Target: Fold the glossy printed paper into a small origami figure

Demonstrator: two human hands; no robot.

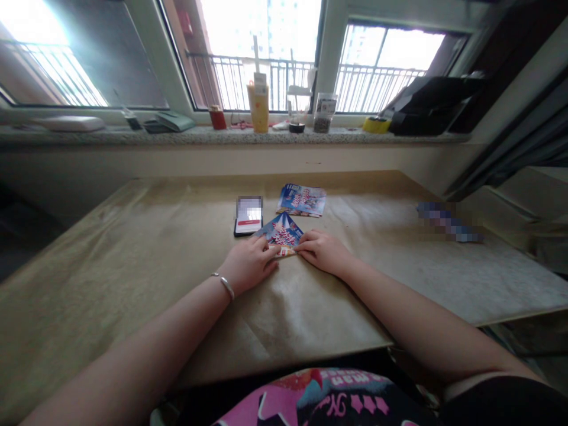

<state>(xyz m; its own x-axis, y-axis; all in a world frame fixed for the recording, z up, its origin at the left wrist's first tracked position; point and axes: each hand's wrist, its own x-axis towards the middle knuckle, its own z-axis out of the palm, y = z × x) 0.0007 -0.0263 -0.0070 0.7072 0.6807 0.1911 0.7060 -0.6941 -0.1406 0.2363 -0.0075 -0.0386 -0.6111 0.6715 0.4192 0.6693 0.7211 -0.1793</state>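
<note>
Left hand [252,260]: on leaflet [280,229], probably steadying — grip unclear
Right hand [326,251]: pinches its corner
Phone [249,214]: beyond left hand — likely viewable

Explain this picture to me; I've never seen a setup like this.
There is no machine here: a person works with two bare hands, and the one picture comes from a camera worn on the head, looking forward and down. On the table, both hands touch a colorful leaflet whose far end comes to a point. The left hand, with a bracelet at its wrist, is at the lower left; the right hand is at the right corner. Whether they pinch or press is hard to tell. Just beyond lie a phone and a stack of leaflets.
</note>
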